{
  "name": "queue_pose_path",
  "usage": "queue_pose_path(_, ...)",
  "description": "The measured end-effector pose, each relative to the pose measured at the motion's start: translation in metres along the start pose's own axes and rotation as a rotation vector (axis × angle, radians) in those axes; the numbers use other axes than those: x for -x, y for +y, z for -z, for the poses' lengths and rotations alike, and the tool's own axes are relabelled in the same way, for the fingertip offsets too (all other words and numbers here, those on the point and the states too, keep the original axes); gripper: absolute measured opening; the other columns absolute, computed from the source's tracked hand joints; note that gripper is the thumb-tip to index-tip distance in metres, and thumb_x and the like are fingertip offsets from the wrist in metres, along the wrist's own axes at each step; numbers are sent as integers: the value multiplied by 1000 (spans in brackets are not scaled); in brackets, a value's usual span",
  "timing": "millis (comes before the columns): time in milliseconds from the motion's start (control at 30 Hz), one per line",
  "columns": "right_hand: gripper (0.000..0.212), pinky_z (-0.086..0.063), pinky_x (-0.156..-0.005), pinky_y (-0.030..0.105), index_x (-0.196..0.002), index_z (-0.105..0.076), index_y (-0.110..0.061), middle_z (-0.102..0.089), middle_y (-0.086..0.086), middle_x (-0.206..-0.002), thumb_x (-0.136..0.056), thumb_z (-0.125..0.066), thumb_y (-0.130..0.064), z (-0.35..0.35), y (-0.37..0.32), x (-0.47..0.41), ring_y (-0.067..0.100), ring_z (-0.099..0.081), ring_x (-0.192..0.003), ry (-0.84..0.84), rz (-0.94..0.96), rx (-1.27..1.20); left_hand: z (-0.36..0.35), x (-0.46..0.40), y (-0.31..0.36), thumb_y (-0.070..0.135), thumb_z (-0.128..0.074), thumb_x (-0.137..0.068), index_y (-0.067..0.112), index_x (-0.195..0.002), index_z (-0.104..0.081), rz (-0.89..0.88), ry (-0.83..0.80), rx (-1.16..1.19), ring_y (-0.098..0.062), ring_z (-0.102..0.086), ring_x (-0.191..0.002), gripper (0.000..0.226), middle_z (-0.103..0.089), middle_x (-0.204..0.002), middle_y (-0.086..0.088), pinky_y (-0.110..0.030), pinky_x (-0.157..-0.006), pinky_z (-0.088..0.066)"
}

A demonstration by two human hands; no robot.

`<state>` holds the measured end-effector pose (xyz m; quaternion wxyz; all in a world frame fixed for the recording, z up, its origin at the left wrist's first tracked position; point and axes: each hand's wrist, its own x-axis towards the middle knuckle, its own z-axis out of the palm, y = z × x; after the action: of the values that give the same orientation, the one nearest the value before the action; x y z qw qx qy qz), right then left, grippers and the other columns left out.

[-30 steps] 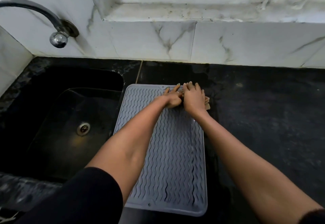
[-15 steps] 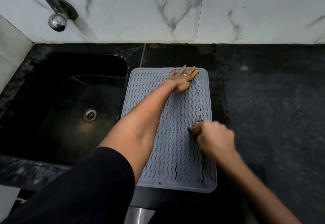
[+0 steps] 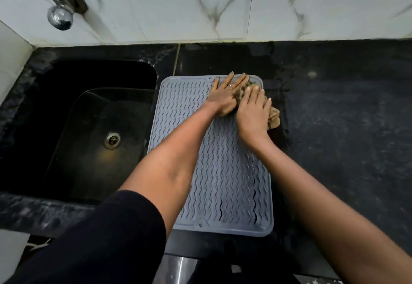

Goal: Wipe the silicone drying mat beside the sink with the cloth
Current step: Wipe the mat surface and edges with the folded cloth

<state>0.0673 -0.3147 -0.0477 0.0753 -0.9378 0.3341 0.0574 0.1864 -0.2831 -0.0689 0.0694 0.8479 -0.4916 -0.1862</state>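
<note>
The left hand (image 3: 225,96) presses flat, fingers straight, on the far right corner of the mat (image 3: 214,172), just right of the sink (image 3: 89,127). The right hand (image 3: 252,109) presses the cloth (image 3: 273,117), fingers extended. Risk: the cloth overhangs the worktop (image 3: 345,127) and may drag grit onto the mat.
</note>
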Motion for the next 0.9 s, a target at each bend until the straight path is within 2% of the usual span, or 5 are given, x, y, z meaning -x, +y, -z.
queue_pose_path(300,54,-24,-107,63,-142,4,13,0,42,-147,-96,-24,7,-5,7,143,57,-10,-135,-265,142,195,-1,-2,0,34,-17,-103,31,-153,4,4,0,-29,-17,10,-149,54,5,-162,10,-48,-116,12)
queue_pose_path(433,29,-44,-80,41,-123,-54,-7,-58,17,-123,-96,-44,-11,43,7,128,33,-55,-109,-355,155,121,11,-1,9,35,-17,-104,29,-153,-1,33,-41,-68,-19,5,-150,52,1,-162,9,-50,-119,3)
queue_pose_path(533,25,-36,-70,35,-97,-61,-14,-62,5,-90,-88,-59,-37,84,13,67,23,-61,-89,-247,53,-49,19,9,16,33,-21,-104,26,-153,-12,59,54,0,-21,-8,-149,51,-10,-162,2,-47,-121,-8)
queue_pose_path(633,21,-38,-74,38,-108,-60,-11,-63,14,-114,-90,-53,-17,90,6,6,34,-57,-107,30,-39,-148,18,34,12,28,-28,-103,20,-152,-23,97,195,46,-21,-18,-147,49,-23,-159,-3,-42,-120,-15)
queue_pose_path(900,57,-15,-112,61,-149,-5,-2,-4,23,-157,-99,-31,-6,5,-7,25,42,-5,-143,-34,53,131,-8,90,-11,43,-21,-103,21,-154,-3,183,16,-134,-21,-2,-150,58,-2,-163,0,-46,-120,-6)
